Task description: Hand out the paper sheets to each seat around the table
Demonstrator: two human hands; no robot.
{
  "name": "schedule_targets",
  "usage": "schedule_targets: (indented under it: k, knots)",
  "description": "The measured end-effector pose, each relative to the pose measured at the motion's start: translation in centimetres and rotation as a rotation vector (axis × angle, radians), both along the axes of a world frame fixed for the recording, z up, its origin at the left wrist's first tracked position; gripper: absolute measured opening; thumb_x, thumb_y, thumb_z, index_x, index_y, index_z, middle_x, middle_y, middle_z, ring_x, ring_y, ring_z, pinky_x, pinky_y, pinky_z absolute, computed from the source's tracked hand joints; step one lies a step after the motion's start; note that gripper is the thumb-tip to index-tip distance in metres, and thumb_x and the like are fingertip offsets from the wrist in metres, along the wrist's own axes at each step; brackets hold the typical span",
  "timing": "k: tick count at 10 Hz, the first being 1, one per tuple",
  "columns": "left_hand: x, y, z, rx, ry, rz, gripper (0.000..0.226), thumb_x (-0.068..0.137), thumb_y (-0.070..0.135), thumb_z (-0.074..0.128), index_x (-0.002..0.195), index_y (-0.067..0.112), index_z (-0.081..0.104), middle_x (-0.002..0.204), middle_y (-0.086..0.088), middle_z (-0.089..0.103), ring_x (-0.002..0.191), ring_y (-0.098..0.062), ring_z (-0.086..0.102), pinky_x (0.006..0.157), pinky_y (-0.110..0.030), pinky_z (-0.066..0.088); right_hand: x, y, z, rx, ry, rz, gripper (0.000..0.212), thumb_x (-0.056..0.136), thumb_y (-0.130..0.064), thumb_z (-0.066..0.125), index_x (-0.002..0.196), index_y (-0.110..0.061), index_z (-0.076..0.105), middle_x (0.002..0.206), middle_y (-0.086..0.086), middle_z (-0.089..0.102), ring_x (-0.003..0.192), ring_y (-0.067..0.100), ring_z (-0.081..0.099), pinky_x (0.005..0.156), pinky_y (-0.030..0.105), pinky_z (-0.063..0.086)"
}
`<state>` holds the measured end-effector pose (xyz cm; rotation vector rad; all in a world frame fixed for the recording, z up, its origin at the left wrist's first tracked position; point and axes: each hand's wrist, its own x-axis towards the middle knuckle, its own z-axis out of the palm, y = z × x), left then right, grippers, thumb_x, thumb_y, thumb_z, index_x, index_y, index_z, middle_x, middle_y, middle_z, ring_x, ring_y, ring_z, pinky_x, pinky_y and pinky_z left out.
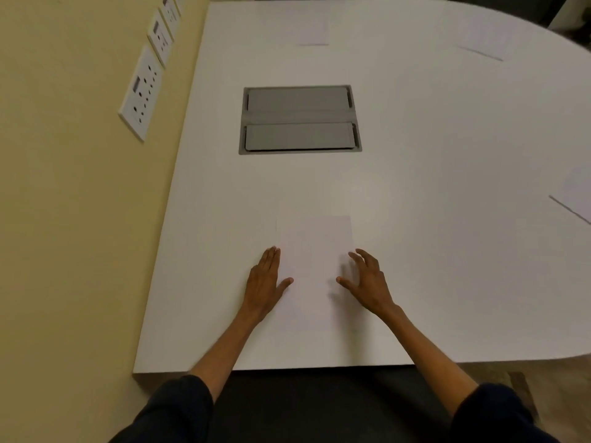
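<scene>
Far left there's a row of wall sockets (142,91) on the yellow wall, and honestly the markings on them are way too small and blurry to read, so no brand or label I can give you. Next over, the left hand (263,284) lies flat and open, fingers together, palm down along the left edge of the paper sheet (315,270), thumb resting on it. That sheet sits on the white table (447,251) right at the near seat, and it looks blank to me, no print visible. Past it is the grey cable hatch (300,119), closed, no writing either. The right hand (367,282) is on the sheet's right edge, fingers spread and loose, gripping nothing. Three more sheets lie across the table: top middle (311,30), top right (486,39), and far right edge (575,193). Paper this thin should be super light, floppy and slidey on that smooth top, so I'd pinch a corner or edge rather than drag it.
</scene>
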<state>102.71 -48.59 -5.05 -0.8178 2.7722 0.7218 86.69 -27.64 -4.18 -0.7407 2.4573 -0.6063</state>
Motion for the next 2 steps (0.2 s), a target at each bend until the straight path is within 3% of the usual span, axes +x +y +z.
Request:
schedule_targets:
  k: [2]
  knots:
    - [-3.5,-0.4,4.3,-0.203,0.222,0.076,0.081,0.098,0.054,0.039,0.156,0.007,0.006,0.164,-0.008,0.004,0.153,-0.019,-0.003,0.125,-0.04,0.01,-1.2,1.2,8.7,-0.467,-0.009,-0.197,0.052,0.089,-0.045,0.065,0.137,-0.032,0.051,0.145,-0.006,0.042,0.137,0.013,0.04,0.105,0.032,0.042]
